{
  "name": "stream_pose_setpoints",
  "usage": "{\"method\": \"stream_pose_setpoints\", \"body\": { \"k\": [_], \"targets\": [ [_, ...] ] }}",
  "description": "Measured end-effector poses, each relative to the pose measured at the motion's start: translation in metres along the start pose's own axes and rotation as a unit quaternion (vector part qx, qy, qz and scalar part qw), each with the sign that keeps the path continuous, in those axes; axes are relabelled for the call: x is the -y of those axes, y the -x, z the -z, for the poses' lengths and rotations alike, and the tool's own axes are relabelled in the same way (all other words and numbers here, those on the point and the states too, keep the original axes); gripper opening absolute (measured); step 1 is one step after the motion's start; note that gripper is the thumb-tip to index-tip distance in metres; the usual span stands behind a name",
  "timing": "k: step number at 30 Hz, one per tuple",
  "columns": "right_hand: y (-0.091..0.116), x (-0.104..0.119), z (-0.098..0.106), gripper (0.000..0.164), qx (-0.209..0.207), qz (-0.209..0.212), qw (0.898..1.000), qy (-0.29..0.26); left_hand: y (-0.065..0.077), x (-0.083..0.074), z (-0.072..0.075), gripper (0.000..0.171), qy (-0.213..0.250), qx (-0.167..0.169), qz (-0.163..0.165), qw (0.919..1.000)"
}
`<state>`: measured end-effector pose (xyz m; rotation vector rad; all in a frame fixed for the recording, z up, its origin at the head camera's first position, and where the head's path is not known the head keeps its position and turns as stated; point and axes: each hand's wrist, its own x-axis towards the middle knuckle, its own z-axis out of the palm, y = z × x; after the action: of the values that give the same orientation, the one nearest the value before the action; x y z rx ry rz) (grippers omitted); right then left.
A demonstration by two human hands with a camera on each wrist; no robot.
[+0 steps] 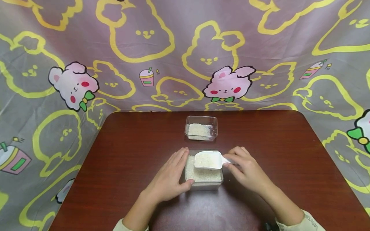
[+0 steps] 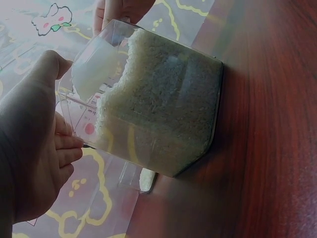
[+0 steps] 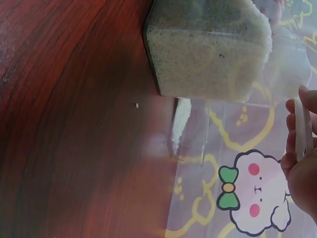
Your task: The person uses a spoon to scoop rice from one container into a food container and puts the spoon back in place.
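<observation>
A clear, straight-sided container (image 1: pixel 206 186) filled deep with rice (image 1: pixel 199 175) stands near the middle of the table. My left hand (image 1: pixel 170 178) rests along its left side, fingers straight against the wall and thumb at the front corner of the rim. In the left wrist view, that thumb and the fingers touch the container's upper edge. My right hand (image 1: pixel 245 166) grips the handle of a white scoop (image 1: pixel 216 159) from the right. Level over the container's opening, the scoop bowl carries some rice. The right wrist view shows the scoop handle (image 3: pixel 302 131) between thumb and curled fingers.
Farther back on the table (image 1: pixel 138 154) is a smaller clear container (image 1: pixel 213 121), with a low heap of rice (image 1: pixel 198 129) mostly on its left. A loose rice grain (image 3: pixel 137 105) lies on the tabletop. Patterned cloth (image 1: pixel 179 48) hangs behind and at both sides.
</observation>
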<state>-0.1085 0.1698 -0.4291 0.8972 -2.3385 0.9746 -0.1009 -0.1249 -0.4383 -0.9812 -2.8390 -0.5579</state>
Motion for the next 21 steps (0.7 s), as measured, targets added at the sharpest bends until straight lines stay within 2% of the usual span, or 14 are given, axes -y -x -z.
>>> {"method": "stream_pose_setpoints", "body": {
  "k": [6, 21],
  "targets": [
    [0.0016, -0.001, 0.0023, 0.023, 0.016, -0.03, 0.999, -0.006, 0.0008, -0.0009, 0.0018, 0.095, 0.0, 0.01, 0.009, 0.9999],
    [-0.0029, 0.0013, 0.0065, 0.03, -0.009, -0.011, 1.0, -0.011, -0.0003, -0.0001, 0.0016, 0.094, 0.01, 0.004, 0.001, 0.9999]
  ]
}}
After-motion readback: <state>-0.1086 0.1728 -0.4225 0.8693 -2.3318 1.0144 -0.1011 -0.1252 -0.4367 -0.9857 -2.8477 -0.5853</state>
